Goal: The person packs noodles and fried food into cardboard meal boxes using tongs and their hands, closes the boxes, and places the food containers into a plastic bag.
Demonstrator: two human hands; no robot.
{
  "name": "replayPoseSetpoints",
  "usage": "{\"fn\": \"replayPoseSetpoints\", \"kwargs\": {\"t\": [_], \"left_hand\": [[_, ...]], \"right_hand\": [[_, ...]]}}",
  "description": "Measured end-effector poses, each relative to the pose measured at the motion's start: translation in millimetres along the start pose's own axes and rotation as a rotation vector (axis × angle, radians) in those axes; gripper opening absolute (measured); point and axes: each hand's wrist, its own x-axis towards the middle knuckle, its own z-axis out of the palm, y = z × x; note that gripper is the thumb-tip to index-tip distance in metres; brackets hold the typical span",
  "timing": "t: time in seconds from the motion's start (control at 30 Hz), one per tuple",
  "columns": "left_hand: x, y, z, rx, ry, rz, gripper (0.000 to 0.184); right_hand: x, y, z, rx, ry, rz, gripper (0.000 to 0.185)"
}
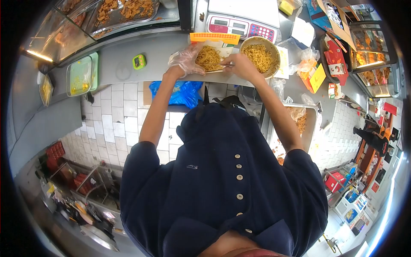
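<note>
1. The noodles point(208, 58) are looking yellow-brown, thin and tangled, and are lying loosely heaped in an open paper box point(227, 52) on the counter.
2. The left hand point(187, 60), wearing a clear plastic glove, is spreading its fingers and thumb around the box's left side, bracing it.
3. The right hand point(240, 67) is clenching a thin utensil point(228, 65) over the box's right side; its tip is hard to make out.
4. A round bowl point(278, 63) is holding more noodles to the right of the box.
5. The grey metal counter point(113, 64) is carrying a scale point(241, 26) behind the box and bowl, with a green timer point(139, 61) and a green tray point(94, 73) standing farther left.
6. A blue plastic bag point(185, 95) is lying below the counter's edge, above white floor tiles point(112, 128).
7. Fried food point(124, 10) is filling a display tray at the upper left, and another person point(373, 138) is standing far right.
</note>
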Motion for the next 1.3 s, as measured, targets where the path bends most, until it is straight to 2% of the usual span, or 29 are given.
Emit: {"fn": "replayPoseSetpoints", "kwargs": {"t": [0.1,0.17,0.27,0.33,0.4,0.47,0.5,0.57,0.8,0.87,1.0,1.07,1.13,1.17,1.2,1.23,1.27,1.3], "left_hand": [[1.3,-4.2,3.2,-0.034,-0.002,-0.005,0.123],[-3.2,-0.5,-2.4,-0.045,0.007,-0.001,0.122],[-0.5,-5.8,2.3,-0.036,0.035,0.032,0.119],[0.4,-3.7,3.2,-0.019,0.048,0.058,0.118],[1.0,-2.3,1.0,-0.041,0.006,-0.002,0.117],[3.8,-6.6,8.7,-0.033,0.026,0.017,0.117],[5.0,-8.6,11.5,-0.03,0.055,0.026,0.116],[4.9,-8.6,13.9,-0.031,0.042,0.031,0.116],[0.4,-5.0,9.4,-0.038,0.072,0.035,0.114],[0.5,-8.1,8.8,-0.059,0.07,0.046,0.113],[1.9,-9.9,9.1,-0.083,0.077,0.076,0.108],[3.5,-8.2,5.3,-0.042,0.056,0.056,0.107],[2.7,-11.8,6.8,-0.003,0.037,0.028,0.106],[2.4,-19.8,14.7,0.001,0.142,0.09,0.093],[2.0,-29.4,25.1,0.007,0.247,0.154,0.08],[3.6,-52.4,48.4,0.008,0.25,0.152,0.08],[6.8,-84.4,79.7,0.079,0.454,0.236,0.064],[4.8,-85.9,83.5,0.112,0.55,0.285,0.057]], "right_hand": [[-2.3,18.6,11.0,0.173,0.053,0.018,0.031],[-15.3,18.5,8.1,0.373,0.289,0.162,0.03],[-22.6,12.5,2.9,0.346,0.368,0.228,0.031],[-21.9,6.4,-6.0,0.291,0.305,0.189,0.03],[-18.7,-5.4,-18.9,0.239,0.247,0.154,0.03],[-9.5,-28.3,-31.4,-0.103,0.201,0.241,0.027],[-3.1,-31.8,-29.7,-0.095,0.211,0.257,0.027],[9.5,-34.5,-28.0,-0.307,0.268,0.184,0.025],[13.5,-34.3,-57.6,-0.228,0.117,0.057,0.022],[2.3,-29.0,-61.9,-0.215,0.224,0.051,0.022],[-22.5,-9.6,-77.5,-0.151,0.21,0.055,0.025],[-46.4,-4.3,-92.2,0.03,0.21,0.123,0.024],[-75.1,-2.5,-103.7,0.104,0.335,0.287,0.028],[-86.3,18.6,-105.7,0.102,0.329,0.281,0.028],[-100.8,49.0,-98.8,0.054,0.422,0.386,0.031],[-107.0,67.4,-91.2,0.006,0.518,0.493,0.035],[-105.7,70.7,-87.3,0.008,0.521,0.492,0.035],[-105.6,73.2,-83.6,0.131,0.545,0.61,0.038]]}}
